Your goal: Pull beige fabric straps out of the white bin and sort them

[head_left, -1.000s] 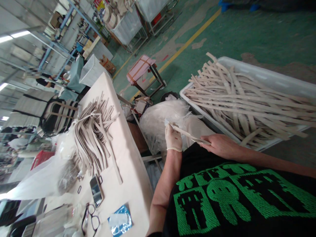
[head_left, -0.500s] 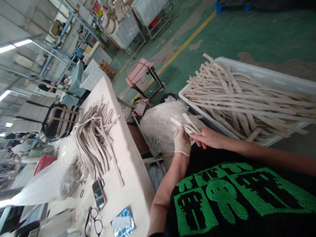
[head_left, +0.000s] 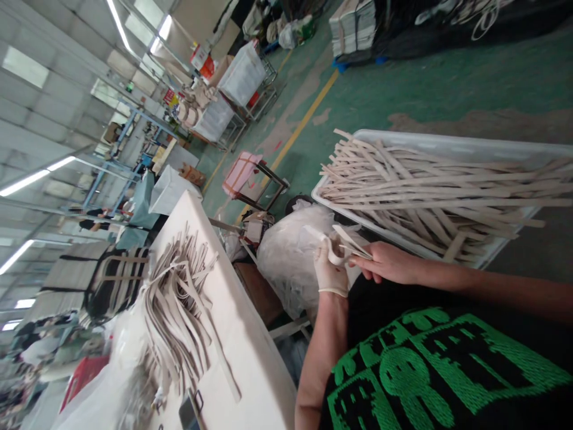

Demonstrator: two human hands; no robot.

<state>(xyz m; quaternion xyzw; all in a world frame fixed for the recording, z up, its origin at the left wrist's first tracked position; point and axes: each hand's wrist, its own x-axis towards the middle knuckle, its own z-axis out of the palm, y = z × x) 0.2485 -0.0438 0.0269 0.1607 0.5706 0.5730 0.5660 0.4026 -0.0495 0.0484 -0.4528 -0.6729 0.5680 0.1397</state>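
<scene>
My left hand [head_left: 329,272] wears a white glove and grips one end of a beige strap [head_left: 339,246], which is bent into a loop. My bare right hand [head_left: 388,263] pinches the strap's other end from the right. Both hands are close together in front of my black shirt with green print. Just behind them lies a clear plastic bag [head_left: 290,251]. To the right a white tray [head_left: 447,140] holds a pile of long beige straps [head_left: 425,191].
A white table [head_left: 250,352] at the left carries a bundle of beige straps [head_left: 176,304] and a phone [head_left: 190,412] at its near end. A pink-topped stool [head_left: 250,173] stands on the green floor with a yellow line. Racks and bins fill the background.
The strap, held straight between my hands a second ago, is now folded into a loop with the hands drawn together. The camera has tilted up, hiding the glasses and blue packet.
</scene>
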